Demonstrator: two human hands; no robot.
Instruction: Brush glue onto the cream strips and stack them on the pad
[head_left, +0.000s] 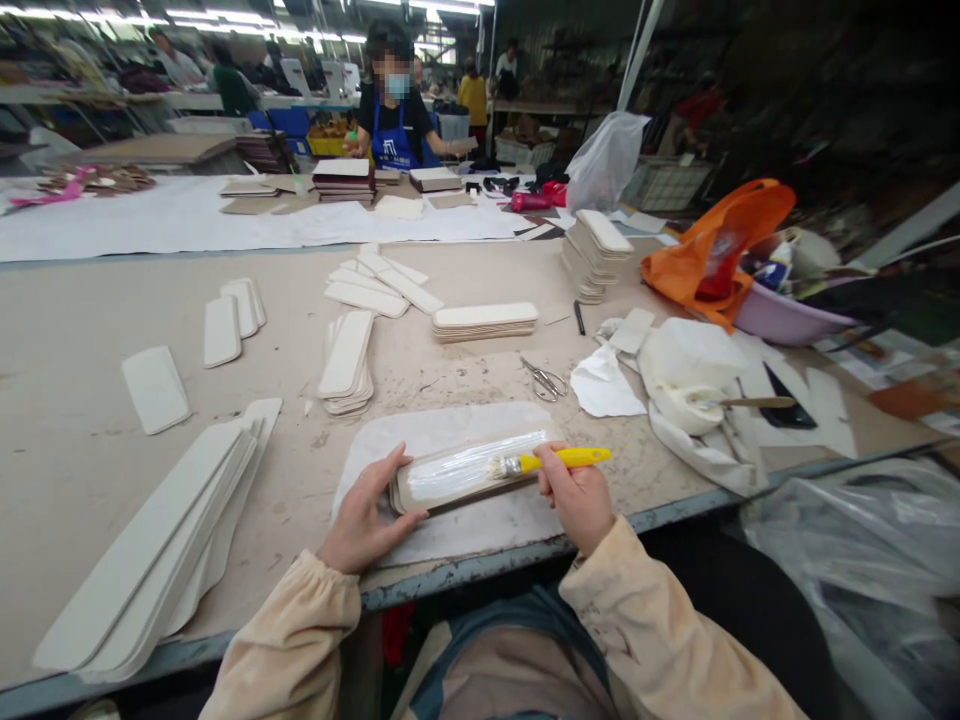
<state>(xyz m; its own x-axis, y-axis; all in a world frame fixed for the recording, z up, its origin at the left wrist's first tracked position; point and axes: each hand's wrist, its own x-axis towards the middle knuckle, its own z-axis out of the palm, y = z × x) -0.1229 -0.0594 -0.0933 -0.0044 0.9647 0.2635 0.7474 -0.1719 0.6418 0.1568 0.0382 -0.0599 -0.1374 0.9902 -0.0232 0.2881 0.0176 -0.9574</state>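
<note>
Just inside the table edge point(465, 576), left hand point(371, 510) clasps a panel stack point(450, 475); right hand point(577, 495) holds a brush point(514, 465).

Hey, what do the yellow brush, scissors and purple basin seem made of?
The brush handle looks like smooth plastic, evenly yellow; the ferrule seems metal, being silvery. The scissors are probably bare metal, greyish with bright glints. The basin is likely plastic, judging by its smooth, even lilac surface.
</note>
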